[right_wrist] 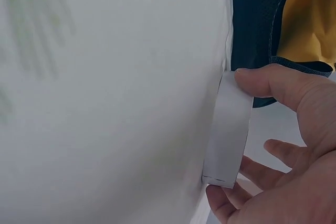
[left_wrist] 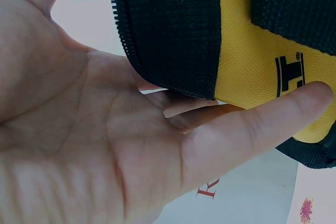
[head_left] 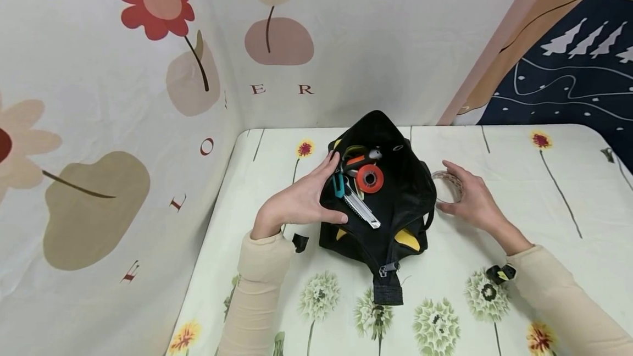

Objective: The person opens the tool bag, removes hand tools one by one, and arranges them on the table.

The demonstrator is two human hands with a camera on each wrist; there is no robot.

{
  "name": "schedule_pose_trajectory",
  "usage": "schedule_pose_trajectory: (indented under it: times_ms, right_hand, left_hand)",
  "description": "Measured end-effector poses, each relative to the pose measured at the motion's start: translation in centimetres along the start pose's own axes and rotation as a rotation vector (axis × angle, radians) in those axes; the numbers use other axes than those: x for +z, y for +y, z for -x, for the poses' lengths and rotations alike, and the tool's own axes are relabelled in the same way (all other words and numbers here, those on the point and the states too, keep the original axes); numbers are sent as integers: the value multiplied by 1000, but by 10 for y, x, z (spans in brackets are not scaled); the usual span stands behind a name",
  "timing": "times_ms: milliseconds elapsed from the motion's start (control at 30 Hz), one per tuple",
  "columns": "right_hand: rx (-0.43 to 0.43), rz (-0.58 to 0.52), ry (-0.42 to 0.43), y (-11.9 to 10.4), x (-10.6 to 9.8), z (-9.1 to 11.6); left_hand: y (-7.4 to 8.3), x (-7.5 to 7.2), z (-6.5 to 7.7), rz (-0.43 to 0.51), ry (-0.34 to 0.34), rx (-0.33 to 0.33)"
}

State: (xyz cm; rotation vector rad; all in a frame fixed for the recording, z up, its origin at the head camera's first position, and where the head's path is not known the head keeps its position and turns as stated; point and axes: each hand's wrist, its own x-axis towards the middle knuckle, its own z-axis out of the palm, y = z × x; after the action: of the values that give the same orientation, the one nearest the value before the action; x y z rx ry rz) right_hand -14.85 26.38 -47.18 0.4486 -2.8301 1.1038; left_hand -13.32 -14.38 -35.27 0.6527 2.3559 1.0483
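Observation:
A black tool bag with yellow panels stands on the table with its zipped mouth spread wide. My left hand grips its left side, the thumb at the front rim and the fingers along the outside. Inside lie a utility knife with a teal end, a red tape roll and an orange-and-black handled tool. Just right of the bag, my right hand holds a clear tape roll by its rim, between thumb and fingers. The roll's band looks pale in the right wrist view.
The table has a flower-print cover. Patterned cloth hangs behind it and at the left. A bag strap points toward me. Small black strap ends lie near both forearms.

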Motion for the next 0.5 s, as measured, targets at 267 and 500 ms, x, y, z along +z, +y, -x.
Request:
schedule_pose_trajectory:
  times_ms: [267,500]
  right_hand:
    - [31,15,-8,-5,-1,0]
    - [25,14,82,-19,-13,1]
  left_hand:
    - [1,0,1,5,-2,-8]
    - [0,-1,1,3,-2,-5]
